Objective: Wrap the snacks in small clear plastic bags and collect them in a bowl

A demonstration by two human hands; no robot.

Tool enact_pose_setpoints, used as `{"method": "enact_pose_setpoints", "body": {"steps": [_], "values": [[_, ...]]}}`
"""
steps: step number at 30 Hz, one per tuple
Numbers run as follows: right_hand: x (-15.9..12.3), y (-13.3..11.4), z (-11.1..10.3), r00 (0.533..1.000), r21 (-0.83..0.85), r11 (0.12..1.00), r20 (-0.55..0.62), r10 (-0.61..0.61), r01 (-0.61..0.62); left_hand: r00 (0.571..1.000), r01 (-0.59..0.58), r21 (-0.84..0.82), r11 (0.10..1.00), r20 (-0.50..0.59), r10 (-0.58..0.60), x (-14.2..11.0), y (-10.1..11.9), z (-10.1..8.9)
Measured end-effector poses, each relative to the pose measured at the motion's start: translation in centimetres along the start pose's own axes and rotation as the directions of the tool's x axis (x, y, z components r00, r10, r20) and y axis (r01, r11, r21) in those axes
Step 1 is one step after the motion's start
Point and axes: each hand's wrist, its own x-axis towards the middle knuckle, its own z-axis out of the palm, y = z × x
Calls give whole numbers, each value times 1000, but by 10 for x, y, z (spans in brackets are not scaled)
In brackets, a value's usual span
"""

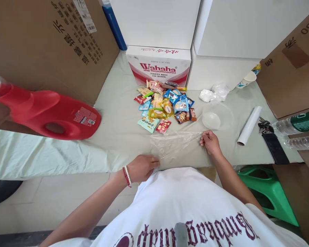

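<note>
Clear, thin plastic bag lies stretched near the front edge of the pale green, cloth-covered counter. Judged feather-light, limp, slippery and easily torn; best taken by rim or corners. Right hand: fingers pinching the far right corner. Left hand: fingers curled at the near left edge; grip cannot be confirmed. Appearance: creased, glossy, flat.

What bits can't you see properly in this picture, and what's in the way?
All in the head view:
- Left hand: its fingertips' hold on the clear plastic, hidden by the hand itself.
- Snack packets: the lower ones, covered by those on top; their smallest print is too tiny.
- Patterned cup: partly hidden behind a white box.
- Red bottle: its top end, cut off by the left edge.
</note>
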Motion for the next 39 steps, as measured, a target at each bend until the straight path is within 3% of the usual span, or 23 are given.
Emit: {"method": "enact_pose_setpoints", "body": {"steps": [2, 3, 5, 6, 8, 10, 12, 13, 14, 15, 17, 19, 22, 24, 25, 26, 29, 30, 31, 33, 35, 37, 39], "values": [[-1, -10, -5, 996, -227, 972, 70, -52, 67, 997, 62, -86, 994, 42, -59, -9, 4, -1], [-4, -18, -8, 989, -371, 918, 95, -112, 139, 993, 118, -122, 986, 10, -118, -12, 6, -4], [-12, -39, -13, 948, -616, 728, 112, -298, 301, 955, 256, -122, 959, -125, -270, -11, 10, -13], [-17, -51, -12, 906, -684, 629, 114, -408, 369, 923, 313, -84, 946, -207, -324, -7, 12, -18], [-29, -75, -3, 791, -703, 489, 173, -587, 517, 884, 355, 29, 934, -336, -325, 9, 18, -20], [-40, -92, 14, 647, -596, 360, 381, -660, 718, 910, 273, 109, 956, -350, -220, 34, 24, -10], [-48, -97, 34, 473, -438, 213, 659, -586, 874, 957, 134, 99, 986, -271, -103, 60, 25, 11], [-52, -94, 40, 413, -389, 155, 768, -489, 908, 966, 126, 88, 988, -237, -102, 71, 24, 23], [-55, -89, 44, 398, -382, 118, 839, -371, 916, 966, 155, 86, 984, -223, -133, 79, 21, 35], [-57, -81, 43, 425, -414, 98, 870, -250, 905, 960, 197, 87, 976, -219, -174, 84, 17, 47], [-63, -63, 30, 549, -542, 98, 833, -64, 834, 923, 315, 87, 945, -261, -283, 86, 10, 63], [-69, -49, 7, 674, -672, 129, 738, 35, 729, 867, 426, 75, 902, -318, -383, 83, 4, 71], [-81, -48, -18, 786, -795, 131, 606, 125, 592, 803, 540, 61, 840, -339, -491, 79, 2, 71], [-88, -57, -16, 812, -817, 116, 575, 100, 565, 806, 551, 75, 831, -303, -508, 81, 3, 69], [-89, -63, -9, 803, -802, 127, 594, 56, 584, 821, 538, 86, 839, -278, -498, 82, 4, 68], [-88, -68, 0, 772, -763, 157, 636, 10, 627, 839, 517, 96, 851, -254, -481, 83, 4, 68], [-67, -75, 31, 601, -554, 316, 796, -72, 771, 866, 482, 109, 869, -208, -455, 84, 5, 67], [-53, -76, 39, 592, -519, 366, 797, -119, 773, 860, 493, 108, 863, -207, -466, 83, 5, 67], [-38, -78, 43, 631, -524, 406, 751, -196, 749, 849, 512, 105, 852, -211, -484, 82, 5, 67], [-2, -86, 46, 776, -612, 478, 474, -417, 631, 821, 555, 99, 826, -228, -524, 78, 4, 68], [32, -102, 45, 815, -666, 542, 179, -551, 512, 797, 584, 90, 807, -256, -547, 75, 3, 68], [61, -123, 51, 829, -695, 564, 83, -554, 446, 788, 589, 80, 805, -281, -548, 73, 3, 69], [84, -140, 67, 883, -735, 569, 86, -462, 369, 795, 574, 74, 816, -288, -533, 73, 3, 69]]}}
